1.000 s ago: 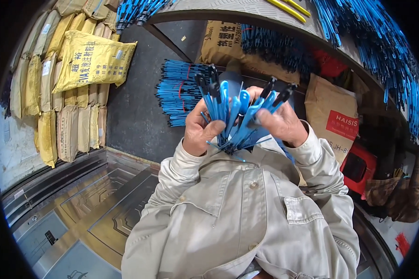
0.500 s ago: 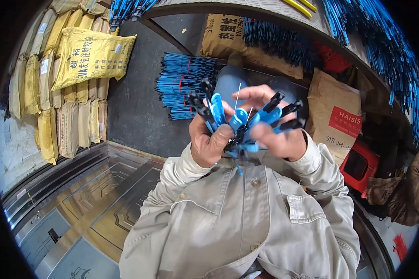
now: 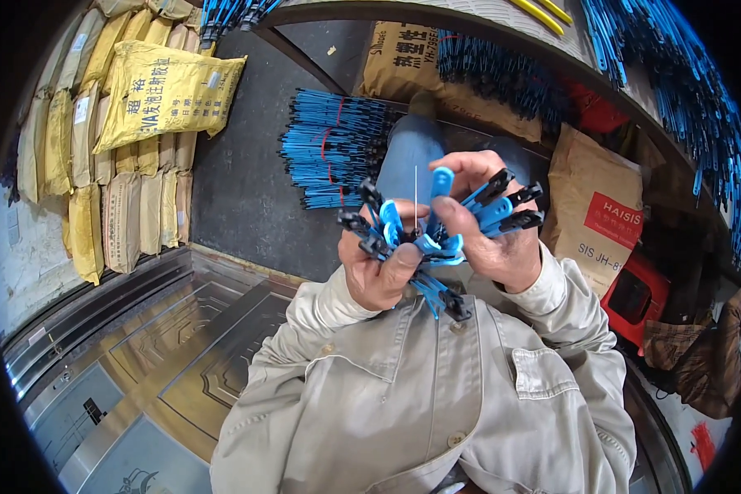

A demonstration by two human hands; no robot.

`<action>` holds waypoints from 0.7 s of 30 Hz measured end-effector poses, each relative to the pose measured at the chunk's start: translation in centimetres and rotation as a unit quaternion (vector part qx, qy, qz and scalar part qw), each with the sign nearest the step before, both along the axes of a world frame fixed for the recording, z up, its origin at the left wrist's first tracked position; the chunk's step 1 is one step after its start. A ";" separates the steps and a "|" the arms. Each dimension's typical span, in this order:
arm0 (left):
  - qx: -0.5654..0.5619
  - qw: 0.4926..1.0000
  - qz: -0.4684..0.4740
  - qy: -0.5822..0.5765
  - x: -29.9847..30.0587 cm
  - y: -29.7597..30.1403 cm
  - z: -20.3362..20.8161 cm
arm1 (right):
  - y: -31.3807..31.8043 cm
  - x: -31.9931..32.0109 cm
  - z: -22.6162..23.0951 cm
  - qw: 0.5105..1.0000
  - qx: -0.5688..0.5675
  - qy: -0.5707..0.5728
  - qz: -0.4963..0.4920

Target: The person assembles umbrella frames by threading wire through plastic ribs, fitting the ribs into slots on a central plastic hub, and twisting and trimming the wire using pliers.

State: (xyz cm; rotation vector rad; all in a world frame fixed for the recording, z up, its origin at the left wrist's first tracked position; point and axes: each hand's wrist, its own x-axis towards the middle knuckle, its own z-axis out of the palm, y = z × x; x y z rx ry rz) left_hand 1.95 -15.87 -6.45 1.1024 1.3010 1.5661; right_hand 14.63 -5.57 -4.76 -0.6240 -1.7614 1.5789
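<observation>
A splayed bunch of blue plastic straps with black ends (image 3: 446,253) is gathered in front of my chest. My left hand (image 3: 375,265) is closed round the bunch, thumb across its near side. Between the thumb and fingers of my right hand (image 3: 502,251), one light-blue strap end (image 3: 441,188) stands upright. More straps fan out over my right palm, their black clips pointing right. A thin pale rod or wire (image 3: 416,193) rises from the middle of the bunch; its lower end is hidden. Some strap ends hang toward my shirt.
Tied bundles of blue straps (image 3: 325,152) lie beyond my hands, near my knees. Yellow and brown sacks (image 3: 132,222) are stacked at left. A table (image 3: 510,20) with heaped straps stands at the far right. A brown sack (image 3: 580,193) and a red container (image 3: 646,296) sit at right.
My right hand has come in toward the bunch and closed on a strap end, which now stands up. Some black-ended straps have swung down toward my shirt. The left hand keeps its hold.
</observation>
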 end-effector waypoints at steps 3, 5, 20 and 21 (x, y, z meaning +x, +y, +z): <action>0.025 0.999 0.041 -0.020 0.1 -0.1 -0.2 | -0.4 -0.4 -0.2 0.998 -0.012 0.009 -0.068; 0.032 0.997 -0.070 0.023 -1.0 0.1 -0.1 | -0.5 -0.3 -0.2 0.998 -0.053 0.006 -0.041; 0.073 0.965 -0.242 -0.066 -5.3 0.8 -0.7 | 3.9 1.0 -1.9 0.925 -0.141 0.180 0.304; 0.066 0.953 -0.272 -0.117 -5.5 0.8 -0.7 | 4.1 1.1 -2.6 0.914 -0.194 0.205 0.290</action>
